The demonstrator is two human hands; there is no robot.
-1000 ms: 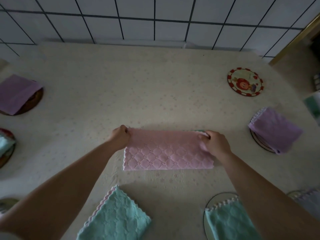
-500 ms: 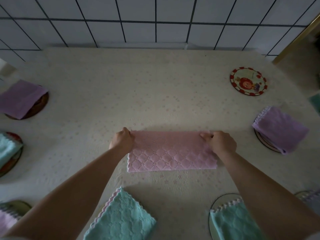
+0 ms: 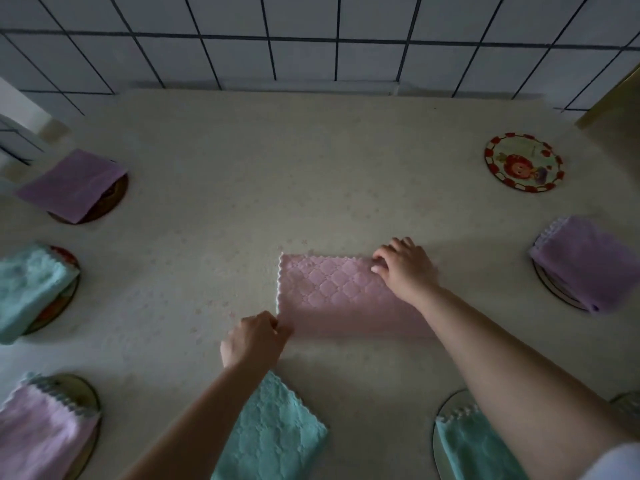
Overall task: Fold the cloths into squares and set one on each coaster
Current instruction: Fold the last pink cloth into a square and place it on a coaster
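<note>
We are halving the pink cloth (image 3: 346, 299): left hand (image 3: 252, 341) pinching its near corner, right hand (image 3: 405, 268) pressing flat, fingers spread. 1 coaster (image 3: 523, 162) is lying bare; we are judging 6 covered.

1. The far half of the cream patterned bench (image 3: 311, 168) lies bare up to the white tiled wall (image 3: 311, 36); a hand could pass freely there.
2. The folded pink quilted cloth (image 3: 339, 292) fills the middle, with the left hand (image 3: 252, 337) at its near left corner and the right hand (image 3: 405, 268) on its far right edge.
3. The left side is lined with a lilac folded cloth (image 3: 72, 185), a teal folded cloth (image 3: 27, 289) and a pink fringed cloth (image 3: 38, 438), each on a round coaster.
4. On the right stand a bare red-rimmed picture coaster (image 3: 523, 162) and a lilac fluffy cloth (image 3: 588, 261).
5. Near edge: a teal quilted cloth (image 3: 273, 434) lies under the left forearm.
</note>
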